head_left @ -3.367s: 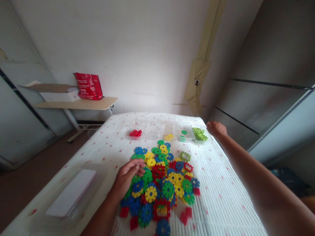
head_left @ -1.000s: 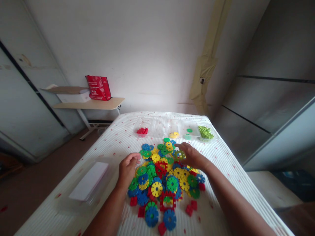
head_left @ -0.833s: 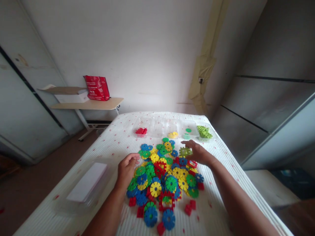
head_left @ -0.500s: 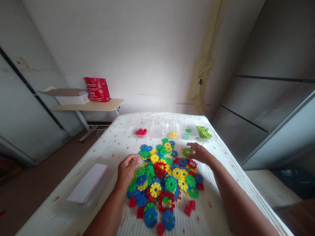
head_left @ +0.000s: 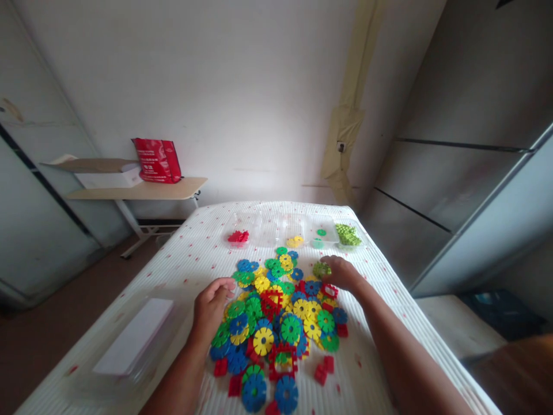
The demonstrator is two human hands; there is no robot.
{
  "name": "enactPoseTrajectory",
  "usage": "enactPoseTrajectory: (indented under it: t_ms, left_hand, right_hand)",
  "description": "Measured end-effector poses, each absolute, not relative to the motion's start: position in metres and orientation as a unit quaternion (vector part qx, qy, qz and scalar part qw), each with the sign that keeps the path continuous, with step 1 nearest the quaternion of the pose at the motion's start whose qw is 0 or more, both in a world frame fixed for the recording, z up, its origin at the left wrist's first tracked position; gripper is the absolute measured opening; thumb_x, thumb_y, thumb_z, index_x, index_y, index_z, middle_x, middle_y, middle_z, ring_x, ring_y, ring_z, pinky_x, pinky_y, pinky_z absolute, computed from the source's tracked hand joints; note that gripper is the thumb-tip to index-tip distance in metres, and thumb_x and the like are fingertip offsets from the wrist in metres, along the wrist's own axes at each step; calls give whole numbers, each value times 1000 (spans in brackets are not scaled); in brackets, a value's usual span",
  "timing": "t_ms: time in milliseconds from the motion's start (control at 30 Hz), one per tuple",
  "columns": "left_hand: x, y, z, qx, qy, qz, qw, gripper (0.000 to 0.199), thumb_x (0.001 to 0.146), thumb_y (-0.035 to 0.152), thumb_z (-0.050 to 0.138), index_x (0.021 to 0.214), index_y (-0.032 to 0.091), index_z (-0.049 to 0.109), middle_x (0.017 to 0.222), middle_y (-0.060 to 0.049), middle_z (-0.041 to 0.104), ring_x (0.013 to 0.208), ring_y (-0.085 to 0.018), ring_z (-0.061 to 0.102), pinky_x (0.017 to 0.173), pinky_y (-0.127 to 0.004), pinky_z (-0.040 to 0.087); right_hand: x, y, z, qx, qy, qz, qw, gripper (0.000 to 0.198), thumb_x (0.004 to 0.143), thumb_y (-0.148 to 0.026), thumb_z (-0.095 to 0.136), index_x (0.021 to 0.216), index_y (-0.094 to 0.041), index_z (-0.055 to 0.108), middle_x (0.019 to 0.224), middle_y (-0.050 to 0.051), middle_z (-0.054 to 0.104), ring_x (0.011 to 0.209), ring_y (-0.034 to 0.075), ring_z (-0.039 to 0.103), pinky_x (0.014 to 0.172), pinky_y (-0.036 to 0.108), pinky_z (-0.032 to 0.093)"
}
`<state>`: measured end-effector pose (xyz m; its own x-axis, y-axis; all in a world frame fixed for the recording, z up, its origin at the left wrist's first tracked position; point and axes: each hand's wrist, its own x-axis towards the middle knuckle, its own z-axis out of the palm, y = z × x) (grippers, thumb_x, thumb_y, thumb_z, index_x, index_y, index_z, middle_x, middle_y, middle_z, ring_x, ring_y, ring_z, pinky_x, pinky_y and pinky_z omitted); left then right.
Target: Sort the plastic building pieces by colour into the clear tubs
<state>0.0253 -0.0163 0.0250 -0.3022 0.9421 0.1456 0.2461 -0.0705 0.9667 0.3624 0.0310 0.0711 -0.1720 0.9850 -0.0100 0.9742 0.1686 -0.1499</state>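
Observation:
A heap of slotted plastic discs (head_left: 263, 341) in blue, green and yellow lies on the table, mixed with red toothed frames (head_left: 283, 362). At the heap's left edge rests my left hand (head_left: 211, 302), fingers loosely bent and slightly apart, with nothing visible in them. My right hand (head_left: 343, 272) is at the far right side of the heap, its fingers curled down on lime-green plastic pieces (head_left: 320, 268). The fingertips partly cover these pieces. Small red blocks (head_left: 321, 372) lie near the front right of the heap.
Along the far edge stand clear plastic containers with red pieces (head_left: 238, 237), yellow discs (head_left: 295, 241), green discs (head_left: 318, 242) and lime-green pieces (head_left: 348, 234). A clear tray holding a white slab (head_left: 135, 336) lies at left. Behind is a side table (head_left: 190, 187) with a red bag (head_left: 156, 161).
The whole view has shifted slightly left as my head turned. My right fingers have come down onto the lime-green pieces. My left hand stays by the heap's left edge.

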Motion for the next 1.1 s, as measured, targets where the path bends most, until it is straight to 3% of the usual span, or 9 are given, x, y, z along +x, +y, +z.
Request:
enactPoseTrajectory:
  t_ms: [167,433,700,900,1100]
  left_hand:
    - [26,-16,24,486,593,548,333,31,67,39,52,82,14,64,73,-6,68,60,-16,60,57,-26,50]
    - [27,-17,27,481,595,541,349,33,68,40,52,84,14,63,76,-7,68,61,-16,60,57,-25,49]
    - [25,-16,26,479,601,540,342,34,69,42,51,84,14,63,75,-7,68,61,-16,60,57,-25,49]
    - [24,-16,24,478,597,547,340,34,69,43,52,84,14,63,74,-7,68,60,-16,60,56,-26,49]
    - [24,-16,24,480,594,548,341,33,70,42,53,83,14,64,74,-7,68,60,-16,60,55,-25,49]
  right_hand:
    - [361,28,77,-648,-758,51,46,47,65,-28,62,111,-19,60,107,9,64,94,24,60,78,31,45]
    - [412,44,107,-698,-701,-9,145,39,70,-36,56,107,-25,62,104,5,66,88,20,62,73,27,45]
    - [440,91,131,-795,-599,-32,97,51,70,-43,54,116,-23,57,112,11,61,99,27,58,75,37,45]
    - [435,110,124,-808,-586,-13,63,49,72,-50,53,113,-24,59,114,13,59,104,31,54,80,47,42]
    - [435,103,124,-807,-579,-48,107,41,77,-46,48,107,-23,62,111,12,60,103,28,55,80,43,42]
